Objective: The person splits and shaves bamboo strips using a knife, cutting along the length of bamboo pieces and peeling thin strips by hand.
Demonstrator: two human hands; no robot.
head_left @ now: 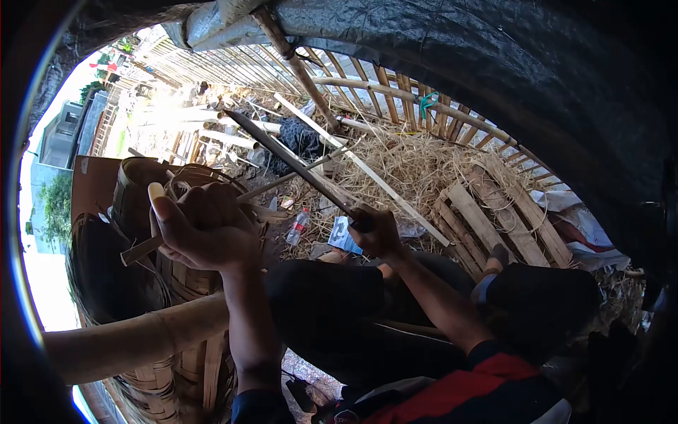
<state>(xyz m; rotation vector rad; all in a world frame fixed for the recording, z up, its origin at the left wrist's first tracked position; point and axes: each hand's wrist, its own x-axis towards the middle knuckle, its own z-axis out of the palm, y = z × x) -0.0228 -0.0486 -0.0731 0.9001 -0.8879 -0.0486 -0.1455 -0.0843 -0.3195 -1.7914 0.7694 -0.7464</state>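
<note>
My left hand (205, 225) is closed around a thin wooden stick (265, 189), with the thumb pointing up. One end of the stick juts out below the fist; the other reaches away to the upper right. In my right hand (376, 233) is the dark handle of a machete. The long machete blade (281, 154) slants to the upper left and crosses the stick in view; whether they touch I cannot tell. Just below my left hand runs a thick bamboo pole (141, 343). A woven bamboo basket (194, 364) stands beside it.
A plastic bottle (298, 226) lies on the littered ground ahead. Loose straw (409, 169) is heaped by a slatted wooden pallet (519, 219). A long pale strip (374, 177) crosses the ground. Behind stands a bamboo fence (371, 88), with a dark tarp (508, 63) overhead.
</note>
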